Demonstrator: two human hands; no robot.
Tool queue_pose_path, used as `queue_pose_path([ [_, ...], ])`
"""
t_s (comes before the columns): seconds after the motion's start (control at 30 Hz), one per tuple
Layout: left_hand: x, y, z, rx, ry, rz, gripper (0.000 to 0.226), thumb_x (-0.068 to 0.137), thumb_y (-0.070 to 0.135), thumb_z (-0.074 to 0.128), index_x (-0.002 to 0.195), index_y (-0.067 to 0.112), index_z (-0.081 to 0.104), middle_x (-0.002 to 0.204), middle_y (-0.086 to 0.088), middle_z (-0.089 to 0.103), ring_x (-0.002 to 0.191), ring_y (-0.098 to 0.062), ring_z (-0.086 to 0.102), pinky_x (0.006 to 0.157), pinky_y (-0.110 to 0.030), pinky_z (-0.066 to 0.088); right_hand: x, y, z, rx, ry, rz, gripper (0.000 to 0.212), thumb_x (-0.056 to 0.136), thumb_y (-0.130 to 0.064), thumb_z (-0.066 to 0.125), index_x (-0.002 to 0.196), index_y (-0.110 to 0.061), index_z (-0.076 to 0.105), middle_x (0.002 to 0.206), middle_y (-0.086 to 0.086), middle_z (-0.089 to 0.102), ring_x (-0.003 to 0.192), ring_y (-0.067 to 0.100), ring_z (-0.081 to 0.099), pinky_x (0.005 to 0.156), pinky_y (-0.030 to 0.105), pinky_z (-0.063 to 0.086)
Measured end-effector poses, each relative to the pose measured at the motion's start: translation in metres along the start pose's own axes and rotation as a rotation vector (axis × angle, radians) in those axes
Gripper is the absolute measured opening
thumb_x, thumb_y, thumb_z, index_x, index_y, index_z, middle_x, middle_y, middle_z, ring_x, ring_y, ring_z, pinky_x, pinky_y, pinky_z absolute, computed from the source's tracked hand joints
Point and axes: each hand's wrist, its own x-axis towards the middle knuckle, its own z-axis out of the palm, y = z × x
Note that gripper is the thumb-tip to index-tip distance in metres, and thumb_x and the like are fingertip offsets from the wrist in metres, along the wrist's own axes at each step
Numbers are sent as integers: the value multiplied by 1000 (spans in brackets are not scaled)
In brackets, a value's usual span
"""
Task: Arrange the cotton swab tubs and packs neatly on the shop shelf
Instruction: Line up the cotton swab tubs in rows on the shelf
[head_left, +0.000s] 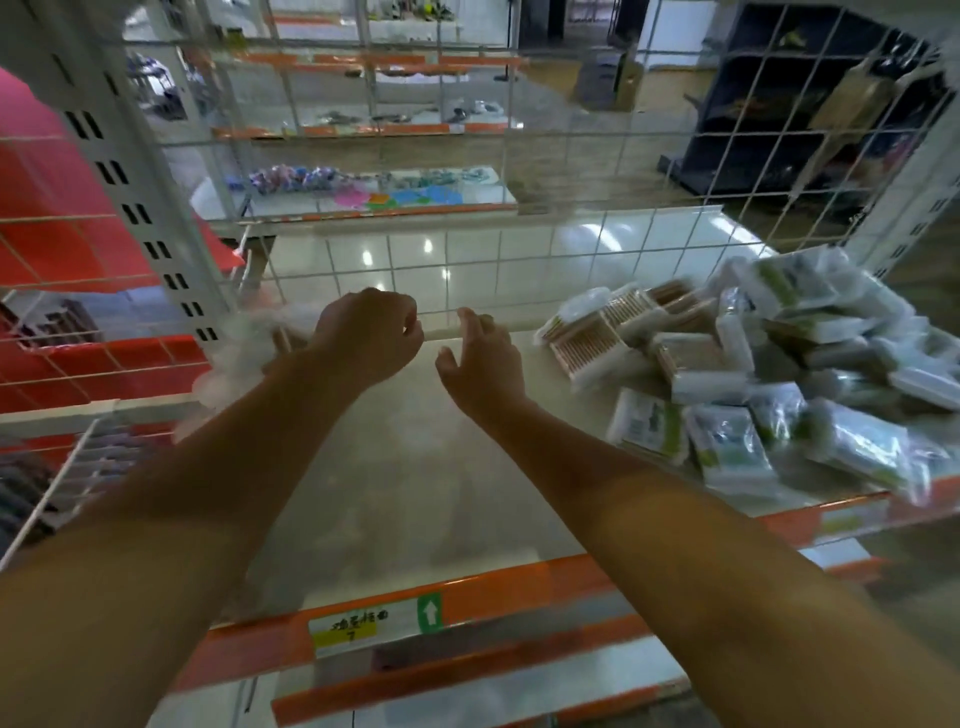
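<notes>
A: Head view. Left hand (370, 332) was loosely curled, fingers bent inward, gripping nothing I could confirm; blurred clear-plastic packs (244, 348) lay just behind its wrist. Right hand (480, 364) was spread, fingers apart and empty.

B: Stock?

A: The jumbled heap of white tubs and clear green-labelled swab packs (753, 374) sat well right of the right fingertips, on the cream metal shelf (415, 467).

B: Risks?

A: Probably the front packs slipping over the orange shelf edge (519, 587) if the heap were nudged.

B: Writing?

A: Yellow-and-white price tag (348, 631), handwritten, with "7"; green arrow sticker (430, 613). Pack labels unreadable.
</notes>
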Motion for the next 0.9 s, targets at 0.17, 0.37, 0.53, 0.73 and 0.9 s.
queue_pose_path([
  [0.17,13,48,16,8,-38,6,25,92,28,46,93,11,65,75,-1,58,67,-17,52,60,-25,36,1,35,-39,-16,20,7,51,90,-21,49,138,-10,35,136,10,45,122,25,42,98,34,36],
  [0.37,28,116,29,-9,-57,26,25,93,28,46,97,13,66,82,-2,63,72,-18,56,62,-26,41,-1,82,-86,-24,51,41,47,87,-15,49,134,-10,41,131,11,48,119,27,44,98,36,36],
  [0.53,42,175,38,-18,-73,37,26,93,26,44,95,12,66,88,-7,66,80,-24,62,67,-31,46,1,118,-123,-24,62,9,46,90,-14,45,136,-9,40,134,13,47,122,27,43,99,36,35],
  [0.73,57,243,35,2,-71,55,20,91,23,51,104,14,64,93,-7,65,82,-22,59,69,-31,43,-2,164,-168,1,87,-47,43,87,-5,46,130,-8,49,133,9,49,120,22,46,98,30,37],
  [0.9,66,299,41,-62,-20,126,25,94,22,43,107,14,63,92,-7,65,85,-25,61,71,-31,43,-12,212,-202,-5,232,-90,37,82,4,46,116,-3,59,121,12,58,113,25,51,91,28,38],
])
